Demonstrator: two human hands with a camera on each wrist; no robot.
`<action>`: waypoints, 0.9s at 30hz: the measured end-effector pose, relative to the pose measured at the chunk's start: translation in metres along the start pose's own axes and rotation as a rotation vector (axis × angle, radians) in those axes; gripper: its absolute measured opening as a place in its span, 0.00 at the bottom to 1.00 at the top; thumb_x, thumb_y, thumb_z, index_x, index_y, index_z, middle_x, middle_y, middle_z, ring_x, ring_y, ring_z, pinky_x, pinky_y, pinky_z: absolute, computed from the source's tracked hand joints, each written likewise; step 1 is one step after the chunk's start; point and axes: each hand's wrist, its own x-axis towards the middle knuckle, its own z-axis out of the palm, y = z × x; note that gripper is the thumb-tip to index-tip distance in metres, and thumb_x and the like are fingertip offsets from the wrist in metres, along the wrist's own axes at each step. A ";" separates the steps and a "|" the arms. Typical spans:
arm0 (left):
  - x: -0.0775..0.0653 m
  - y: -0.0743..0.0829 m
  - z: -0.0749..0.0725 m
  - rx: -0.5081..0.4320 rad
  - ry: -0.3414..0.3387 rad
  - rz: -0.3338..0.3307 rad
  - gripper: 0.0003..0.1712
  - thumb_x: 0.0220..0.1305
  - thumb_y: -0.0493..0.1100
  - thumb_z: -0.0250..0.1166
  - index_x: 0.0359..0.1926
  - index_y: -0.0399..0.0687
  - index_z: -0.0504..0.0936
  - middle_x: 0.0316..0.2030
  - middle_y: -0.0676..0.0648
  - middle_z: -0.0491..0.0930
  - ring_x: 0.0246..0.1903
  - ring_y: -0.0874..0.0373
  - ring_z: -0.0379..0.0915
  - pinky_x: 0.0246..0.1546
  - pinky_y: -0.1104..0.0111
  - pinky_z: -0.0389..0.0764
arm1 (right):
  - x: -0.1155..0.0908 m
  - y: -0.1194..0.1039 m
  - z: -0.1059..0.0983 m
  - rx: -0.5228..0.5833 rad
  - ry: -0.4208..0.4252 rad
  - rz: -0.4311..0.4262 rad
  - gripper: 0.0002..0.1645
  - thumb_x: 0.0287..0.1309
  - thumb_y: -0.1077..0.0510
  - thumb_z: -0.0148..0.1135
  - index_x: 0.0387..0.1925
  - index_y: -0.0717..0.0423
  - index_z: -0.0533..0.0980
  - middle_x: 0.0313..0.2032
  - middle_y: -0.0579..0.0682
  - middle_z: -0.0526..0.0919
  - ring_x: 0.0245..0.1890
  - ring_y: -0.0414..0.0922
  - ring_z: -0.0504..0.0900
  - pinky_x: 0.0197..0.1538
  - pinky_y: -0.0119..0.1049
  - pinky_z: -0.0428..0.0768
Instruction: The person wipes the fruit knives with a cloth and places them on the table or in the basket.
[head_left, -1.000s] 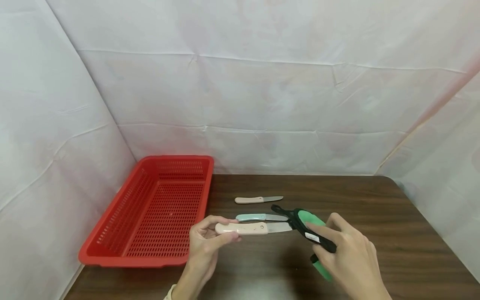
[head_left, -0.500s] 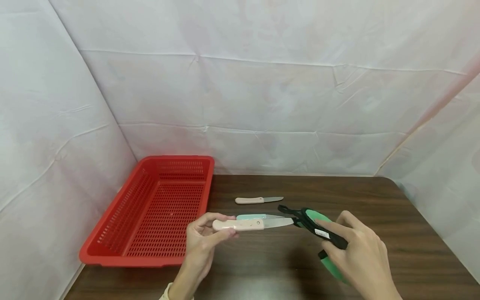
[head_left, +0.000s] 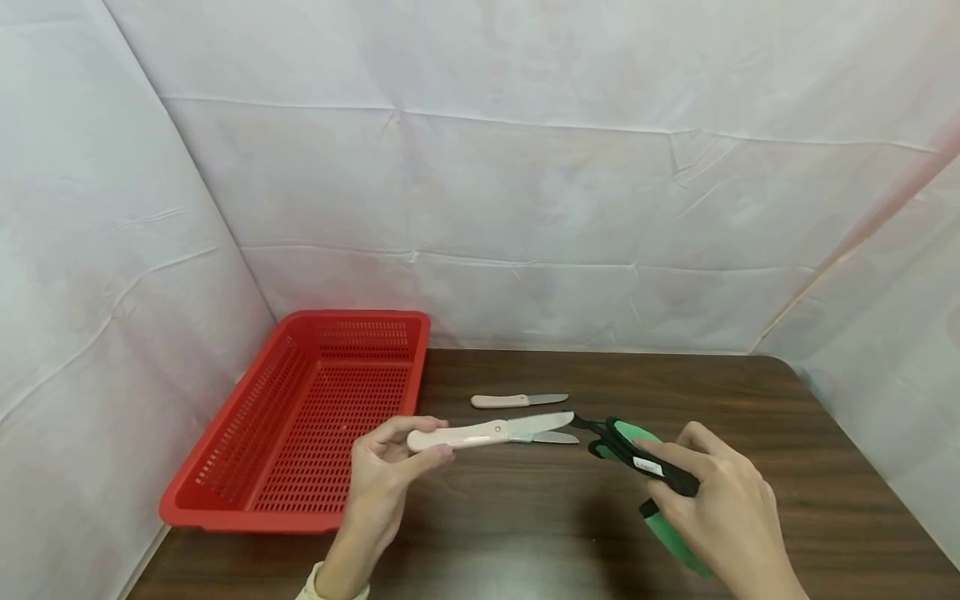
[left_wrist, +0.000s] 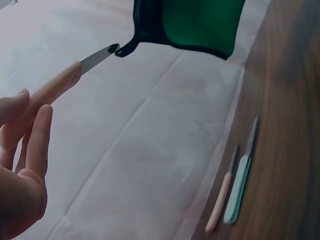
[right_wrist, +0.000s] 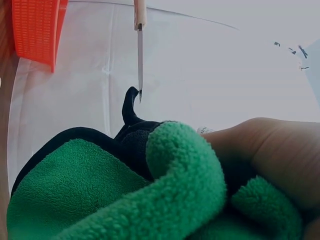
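Observation:
In the head view, my left hand [head_left: 377,477] pinches a small knife by its pale pink handle [head_left: 457,437], blade pointing right and slightly up. My right hand [head_left: 723,500] grips a folded green fleecy cloth [head_left: 673,540] with black edging. A black hanging loop [right_wrist: 128,105] sticks out of the cloth, and the blade tip [right_wrist: 140,92] overlaps it in the right wrist view. Beyond the held knife, a mint-handled knife [left_wrist: 237,190] and another pink-handled knife [left_wrist: 220,202] lie on the table. In the head view the mint handle is mostly hidden behind the held knife.
A red perforated plastic basket [head_left: 172,500] stands on the left of the dark wooden table [head_left: 510,517]. Pale fabric sheets [head_left: 525,192] hang behind and along both sides. The table's right edge slants away beyond my right hand.
My left hand has drawn the knife leftward, and its blade has tilted upward. The cloth has shifted right with my right hand, so less of the blade overlaps it.

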 end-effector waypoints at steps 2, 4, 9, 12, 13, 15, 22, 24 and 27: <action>0.001 0.002 -0.003 0.014 0.028 0.016 0.16 0.38 0.22 0.66 0.34 0.30 0.77 0.36 0.34 0.78 0.33 0.53 0.75 0.33 0.67 0.78 | 0.000 0.001 0.000 -0.002 -0.007 0.000 0.21 0.25 0.60 0.72 0.31 0.41 0.81 0.24 0.29 0.63 0.15 0.30 0.60 0.16 0.26 0.58; 0.003 0.002 -0.007 0.022 0.053 0.026 0.17 0.37 0.23 0.67 0.34 0.28 0.76 0.37 0.31 0.77 0.35 0.52 0.75 0.34 0.66 0.78 | 0.000 0.002 0.001 -0.001 -0.012 0.004 0.20 0.25 0.60 0.72 0.30 0.41 0.81 0.24 0.29 0.63 0.15 0.30 0.60 0.16 0.26 0.59; 0.007 -0.006 -0.024 0.069 0.065 0.097 0.18 0.39 0.22 0.67 0.37 0.25 0.75 0.38 0.27 0.75 0.36 0.48 0.74 0.33 0.64 0.79 | 0.001 0.003 0.002 -0.002 -0.024 0.021 0.21 0.26 0.60 0.71 0.30 0.40 0.81 0.23 0.29 0.64 0.15 0.30 0.60 0.15 0.26 0.58; 0.008 0.001 -0.026 0.100 0.109 0.083 0.18 0.39 0.23 0.67 0.36 0.24 0.75 0.38 0.29 0.76 0.37 0.46 0.75 0.33 0.62 0.79 | 0.001 0.003 0.002 -0.002 -0.039 0.036 0.21 0.27 0.61 0.71 0.31 0.39 0.81 0.23 0.29 0.64 0.15 0.30 0.60 0.15 0.26 0.58; 0.008 0.005 -0.026 0.109 0.129 0.075 0.18 0.38 0.23 0.67 0.36 0.23 0.75 0.38 0.29 0.76 0.37 0.46 0.75 0.32 0.61 0.79 | 0.001 0.003 0.002 -0.002 -0.043 0.042 0.21 0.27 0.61 0.70 0.31 0.39 0.81 0.23 0.29 0.64 0.15 0.30 0.60 0.15 0.26 0.58; 0.008 0.013 -0.026 0.140 0.169 0.071 0.19 0.38 0.24 0.68 0.36 0.22 0.75 0.37 0.29 0.76 0.36 0.46 0.76 0.32 0.61 0.79 | 0.002 0.003 0.003 -0.001 -0.049 0.045 0.21 0.28 0.61 0.70 0.32 0.39 0.81 0.23 0.29 0.64 0.15 0.30 0.60 0.15 0.26 0.58; 0.010 0.026 -0.043 0.197 0.300 0.093 0.20 0.38 0.26 0.69 0.37 0.23 0.75 0.33 0.34 0.79 0.33 0.46 0.77 0.31 0.58 0.79 | 0.006 0.005 0.009 0.006 -0.036 0.018 0.21 0.28 0.62 0.67 0.31 0.38 0.81 0.22 0.29 0.63 0.14 0.31 0.58 0.15 0.26 0.56; 0.008 0.029 -0.048 0.205 0.344 0.101 0.20 0.38 0.27 0.70 0.36 0.23 0.75 0.33 0.35 0.79 0.31 0.46 0.77 0.31 0.60 0.79 | 0.007 0.006 0.010 0.006 -0.041 0.014 0.20 0.29 0.62 0.67 0.31 0.38 0.81 0.21 0.29 0.62 0.14 0.31 0.58 0.15 0.26 0.56; 0.006 0.032 -0.053 0.219 0.391 0.107 0.20 0.37 0.27 0.70 0.36 0.23 0.76 0.32 0.36 0.80 0.29 0.47 0.77 0.29 0.62 0.80 | 0.008 0.007 0.011 0.006 -0.058 0.029 0.20 0.29 0.62 0.67 0.30 0.38 0.81 0.21 0.30 0.63 0.14 0.32 0.58 0.16 0.26 0.56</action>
